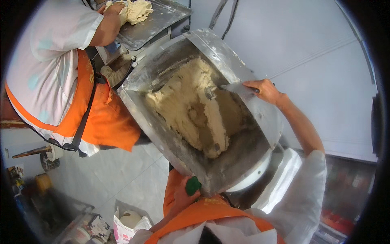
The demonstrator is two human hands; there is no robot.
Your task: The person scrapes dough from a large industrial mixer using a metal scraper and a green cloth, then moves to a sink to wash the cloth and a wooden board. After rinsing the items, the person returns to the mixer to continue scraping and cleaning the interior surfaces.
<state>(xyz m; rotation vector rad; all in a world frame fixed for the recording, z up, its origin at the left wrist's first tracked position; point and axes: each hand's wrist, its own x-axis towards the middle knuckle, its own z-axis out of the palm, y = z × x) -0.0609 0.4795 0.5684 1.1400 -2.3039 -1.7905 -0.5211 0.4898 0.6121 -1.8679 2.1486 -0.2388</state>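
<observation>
In front of me a tilted metal trough (pixel 146 117) of a dough mixer holds a large mass of pale dough (pixel 186 100). My right hand (pixel 266 90) grips the dark handle of a flat metal scraper (pixel 234 87) at the trough's right wall. The scraper's blade points inward over the dough. Down at the near left corner, my left hand (pixel 182 193) is closed around a dark green object (pixel 193 185), possibly a scouring pad. That hand is close to the trough's outer wall, and its fingers are partly hidden.
At the left a co-worker in an orange apron (pixel 106 122) handles dough (pixel 138 11) on a metal tray (pixel 146 33). An opened bag (pixel 122 225) with a round pale thing inside stands on the tiled floor (pixel 128 177). A pale wall (pixel 304 61) rises at the right.
</observation>
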